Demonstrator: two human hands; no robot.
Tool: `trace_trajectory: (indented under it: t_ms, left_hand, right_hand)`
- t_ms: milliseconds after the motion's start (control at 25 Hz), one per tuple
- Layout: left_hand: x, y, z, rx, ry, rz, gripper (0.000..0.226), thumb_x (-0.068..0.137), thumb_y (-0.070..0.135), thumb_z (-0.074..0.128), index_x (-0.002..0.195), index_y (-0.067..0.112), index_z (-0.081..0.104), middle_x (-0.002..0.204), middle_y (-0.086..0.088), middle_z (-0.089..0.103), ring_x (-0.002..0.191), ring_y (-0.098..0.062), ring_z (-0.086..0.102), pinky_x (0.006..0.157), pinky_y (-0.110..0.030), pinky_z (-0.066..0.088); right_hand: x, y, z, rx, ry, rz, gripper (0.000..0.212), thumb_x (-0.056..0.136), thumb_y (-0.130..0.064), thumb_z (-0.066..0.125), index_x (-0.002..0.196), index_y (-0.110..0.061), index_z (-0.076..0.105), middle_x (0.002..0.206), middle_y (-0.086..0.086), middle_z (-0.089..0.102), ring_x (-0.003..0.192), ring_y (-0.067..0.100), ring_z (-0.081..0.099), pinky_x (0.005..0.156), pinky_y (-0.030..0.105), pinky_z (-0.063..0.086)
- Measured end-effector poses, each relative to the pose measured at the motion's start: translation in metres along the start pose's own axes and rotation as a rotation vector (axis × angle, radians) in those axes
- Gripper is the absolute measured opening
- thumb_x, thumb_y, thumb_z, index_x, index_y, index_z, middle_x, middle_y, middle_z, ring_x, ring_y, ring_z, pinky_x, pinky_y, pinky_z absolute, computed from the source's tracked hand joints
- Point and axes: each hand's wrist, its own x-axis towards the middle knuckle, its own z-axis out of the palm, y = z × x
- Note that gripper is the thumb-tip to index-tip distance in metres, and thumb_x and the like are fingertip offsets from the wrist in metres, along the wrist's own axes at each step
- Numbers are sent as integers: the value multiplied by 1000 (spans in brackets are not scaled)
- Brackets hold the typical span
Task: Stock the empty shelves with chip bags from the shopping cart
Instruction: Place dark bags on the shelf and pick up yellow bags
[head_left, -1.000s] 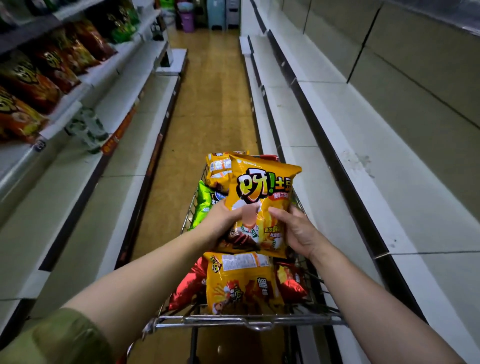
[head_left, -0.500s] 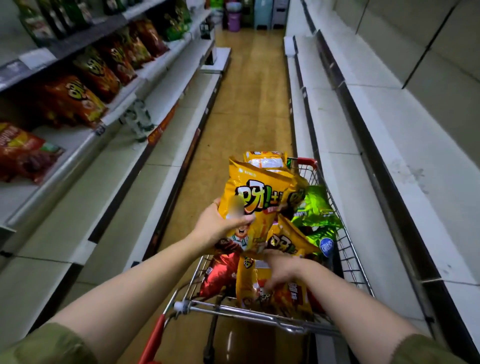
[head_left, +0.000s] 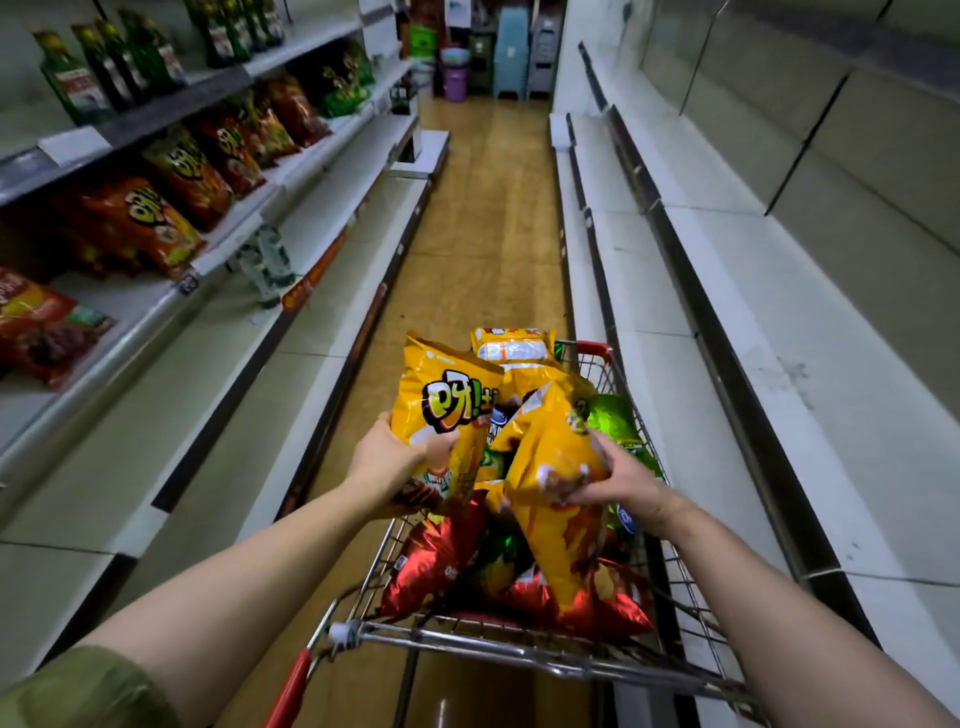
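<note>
Yellow chip bag (head_left: 441, 410) stays in my left hand (head_left: 387, 462); my right hand (head_left: 621, 480) now grips a second bag (head_left: 550, 452), both ready to shelve.

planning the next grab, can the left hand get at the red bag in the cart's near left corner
Probably not yet: the left hand grips a yellow chip bag, so its fingers are taken. The red bag lies exposed just below that hand, so once freed the way looks open.
</note>
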Motion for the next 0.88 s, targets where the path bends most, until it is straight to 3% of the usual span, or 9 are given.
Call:
trace_trajectory:
  t_ms: [120, 200, 280, 400, 520, 600, 680, 760, 880]
  left_hand:
    - [-8, 4, 20, -34, -82, -6, 78, 69, 45, 79, 131, 14, 43, 113, -1, 60, 101, -20, 59, 86, -31, 46]
    - [-11, 8, 35, -83, -133, 12, 75, 67, 43, 81, 126, 13, 47, 113, -2, 63, 101, -19, 61, 92, -34, 48]
    - [-16, 14, 46, -112, -162, 34, 68, 65, 41, 83, 119, 14, 52, 113, -2, 66, 101, -19, 63, 97, -36, 48]
    - [-21, 19, 54, -129, -162, 26, 91, 56, 51, 85, 130, 13, 48, 122, -2, 63, 108, -22, 61, 101, -40, 45]
    - [-21, 21, 53, -162, -131, 23, 79, 65, 40, 83, 129, 10, 47, 116, -2, 62, 102, -21, 62, 95, -32, 47]
    - [-21, 23, 54, -175, -87, 35, 75, 71, 35, 80, 132, 9, 44, 113, 0, 59, 102, -22, 59, 88, -26, 43]
    - [-20, 28, 57, -177, -72, 50, 90, 66, 45, 81, 137, 9, 39, 117, 1, 57, 112, -25, 57, 92, -27, 41]
    - [-21, 39, 60, -221, -100, 81, 107, 49, 62, 83, 135, 13, 43, 123, 0, 62, 110, -25, 61, 98, -37, 46]
    - [-27, 60, 70, -312, -181, 155, 87, 64, 45, 82, 135, 13, 43, 125, -2, 60, 111, -22, 58, 99, -32, 43]
  right_hand:
    - [-10, -22, -10, 575, 22, -100, 92, 28, -31, 93, 113, -14, 63, 98, 8, 72, 87, 23, 69, 69, 34, 57]
    - [-16, -22, -5, 757, 22, -78, 78, 22, -40, 93, 95, -16, 76, 94, 12, 73, 83, 27, 71, 66, 39, 58]
    - [-19, -18, 2, 814, 72, -34, 87, 22, -51, 89, 99, -15, 74, 100, 16, 71, 88, 32, 69, 73, 44, 57]
    - [-21, -17, 5, 805, 110, 19, 103, 28, -62, 84, 118, -15, 63, 114, 21, 65, 98, 36, 65, 86, 48, 51]
    - [-23, -26, 2, 715, 132, 2, 89, 32, -59, 85, 107, -15, 69, 106, 17, 69, 92, 32, 68, 81, 43, 54]
    - [-25, -34, 1, 566, 259, -14, 90, 35, -55, 86, 110, -11, 64, 100, 14, 70, 90, 31, 68, 74, 37, 55]
    - [-29, -42, -1, 419, 431, -28, 86, 47, -42, 86, 117, -7, 51, 102, 13, 67, 85, 25, 68, 65, 30, 53]
    - [-41, -52, -2, 345, 498, -75, 72, 57, -37, 77, 116, -11, 46, 107, 13, 64, 80, 18, 68, 59, 25, 51]
    - [-70, -72, -3, 321, 600, -156, 76, 54, -44, 77, 116, -14, 45, 110, 12, 64, 85, 19, 69, 62, 26, 54]
